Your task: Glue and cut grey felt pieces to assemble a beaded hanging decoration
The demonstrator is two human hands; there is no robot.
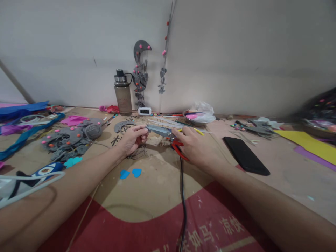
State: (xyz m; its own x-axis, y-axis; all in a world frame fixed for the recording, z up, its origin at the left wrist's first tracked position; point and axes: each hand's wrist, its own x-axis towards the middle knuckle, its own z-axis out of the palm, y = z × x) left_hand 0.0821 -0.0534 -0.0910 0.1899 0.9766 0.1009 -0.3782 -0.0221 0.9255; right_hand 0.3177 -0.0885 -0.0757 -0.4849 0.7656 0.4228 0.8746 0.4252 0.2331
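My right hand (194, 145) is closed round a pair of scissors (160, 131) with a red handle loop below the fingers. A curved yellow piece (198, 132) shows just past the knuckles; I cannot tell if it belongs to the scissors. The blades point left and reach the fingertips of my left hand (135, 140), which is closed in a pinch. What that pinch holds is too small to make out. Loops of grey yarn (138, 153) lie right below it. A grey felt crescent (123, 125) sits behind the left hand. Two blue hearts (137, 172) lie nearer me.
Grey felt shapes with pompoms (68, 136) and yarn lie left. A bottle (123, 94) and small clock (144, 111) stand by the wall, where felt garlands (140, 77) hang. A black phone (245, 155) lies right. A black cable (183, 199) runs toward me. Behind is a bowl (195, 121).
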